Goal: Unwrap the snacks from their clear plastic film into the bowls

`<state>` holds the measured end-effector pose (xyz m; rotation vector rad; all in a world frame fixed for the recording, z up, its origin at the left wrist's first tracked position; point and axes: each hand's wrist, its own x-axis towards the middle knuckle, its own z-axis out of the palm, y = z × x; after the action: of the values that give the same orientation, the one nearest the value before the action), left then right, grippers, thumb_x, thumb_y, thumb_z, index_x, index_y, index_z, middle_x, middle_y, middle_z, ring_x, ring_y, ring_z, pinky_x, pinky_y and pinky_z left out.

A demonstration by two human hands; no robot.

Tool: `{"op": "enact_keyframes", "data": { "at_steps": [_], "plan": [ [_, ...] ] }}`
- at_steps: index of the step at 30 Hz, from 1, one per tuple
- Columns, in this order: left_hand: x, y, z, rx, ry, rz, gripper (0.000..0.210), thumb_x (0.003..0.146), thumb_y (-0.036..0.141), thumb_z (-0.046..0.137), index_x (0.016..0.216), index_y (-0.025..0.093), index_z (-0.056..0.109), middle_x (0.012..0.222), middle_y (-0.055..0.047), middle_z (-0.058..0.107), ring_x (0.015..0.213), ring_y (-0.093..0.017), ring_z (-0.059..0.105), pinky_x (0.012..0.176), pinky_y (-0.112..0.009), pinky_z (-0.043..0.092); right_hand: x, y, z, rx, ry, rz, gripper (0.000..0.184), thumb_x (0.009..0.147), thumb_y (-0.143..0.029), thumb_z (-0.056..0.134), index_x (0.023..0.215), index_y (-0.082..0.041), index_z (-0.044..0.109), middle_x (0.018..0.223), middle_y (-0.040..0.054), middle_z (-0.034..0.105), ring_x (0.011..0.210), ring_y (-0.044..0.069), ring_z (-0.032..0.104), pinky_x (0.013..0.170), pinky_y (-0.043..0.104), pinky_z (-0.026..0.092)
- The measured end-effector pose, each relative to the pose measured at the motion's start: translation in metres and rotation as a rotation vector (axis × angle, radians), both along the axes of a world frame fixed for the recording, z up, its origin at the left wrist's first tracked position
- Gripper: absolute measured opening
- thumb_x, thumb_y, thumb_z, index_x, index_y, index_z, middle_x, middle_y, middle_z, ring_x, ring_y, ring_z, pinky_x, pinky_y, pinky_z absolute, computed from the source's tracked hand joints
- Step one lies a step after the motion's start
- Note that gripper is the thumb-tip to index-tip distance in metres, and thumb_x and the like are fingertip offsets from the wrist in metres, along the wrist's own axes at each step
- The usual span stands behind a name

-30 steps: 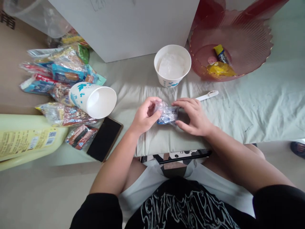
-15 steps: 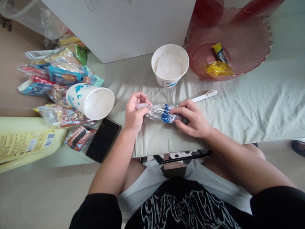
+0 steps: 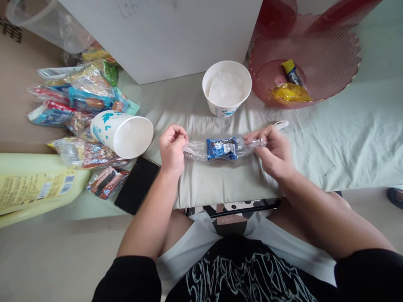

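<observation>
Both ends of the plastic film (image 3: 195, 150) are now pinched. Your left hand (image 3: 173, 150), its fingers drawn narrow on one end, sits a little nearer the cup (image 3: 121, 133) than half a second ago. Midway between your hands, the blue packet (image 3: 221, 148) shows flat with its pale label in view, where bunched film and fingers partly covered it earlier. Whether it touches the cloth (image 3: 346, 151), you cannot tell. Your right hand (image 3: 276, 153) has slid off the packet to the right, closed narrowly on the other end, and now hides most of the white stick (image 3: 281, 124).

At far left, the jug (image 3: 37, 184), snack packs (image 3: 91, 98) and phone (image 3: 137, 185) crowd your left side, the phone near the front edge. Only a slim strip of cloth parts the cup from your left hand. Ahead of the packet, the tub (image 3: 224, 111) stands apart, and the front edge runs just behind the film. Right of the tub sits the bowl (image 3: 333, 63); most room spreads beyond your right hand.
</observation>
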<state>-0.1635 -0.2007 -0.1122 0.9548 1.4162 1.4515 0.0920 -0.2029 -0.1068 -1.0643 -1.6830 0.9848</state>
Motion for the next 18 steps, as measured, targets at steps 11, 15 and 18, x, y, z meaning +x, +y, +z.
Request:
{"op": "enact_keyframes", "data": {
  "at_steps": [11, 15, 18],
  "plan": [
    [0.000, -0.011, 0.008, 0.216, 0.679, -0.585, 0.009, 0.074, 0.022, 0.058, 0.081, 0.022, 0.064, 0.062, 0.003, 0.048, 0.055, -0.013, 0.043, 0.056, -0.030, 0.037, 0.018, 0.010, 0.003, 0.276, -0.447, 0.162, 0.021, 0.089, -0.044, 0.062, 0.093, -0.024, 0.069, 0.069, 0.0002, 0.061, 0.068, 0.020, 0.054, 0.071, 0.038, 0.041],
    [-0.002, -0.011, 0.006, 0.248, 0.751, -0.603, 0.022, 0.081, 0.043, 0.072, 0.083, 0.021, 0.071, 0.074, 0.000, 0.062, 0.062, -0.014, 0.053, 0.060, -0.029, 0.044, 0.024, 0.017, -0.001, 0.318, -0.504, 0.232, 0.025, 0.091, -0.050, 0.066, 0.092, -0.026, 0.074, 0.072, 0.0011, 0.064, 0.068, 0.019, 0.053, 0.071, 0.037, 0.039],
    [-0.004, -0.010, 0.002, 0.257, 0.728, -0.587, 0.019, 0.086, 0.038, 0.072, 0.079, 0.020, 0.075, 0.071, 0.000, 0.061, 0.059, -0.012, 0.055, 0.055, -0.026, 0.041, 0.025, 0.020, 0.000, 0.303, -0.493, 0.241, 0.021, 0.093, -0.042, 0.065, 0.084, -0.026, 0.075, 0.067, 0.0007, 0.061, 0.065, 0.017, 0.051, 0.069, 0.036, 0.040]
  ]
}}
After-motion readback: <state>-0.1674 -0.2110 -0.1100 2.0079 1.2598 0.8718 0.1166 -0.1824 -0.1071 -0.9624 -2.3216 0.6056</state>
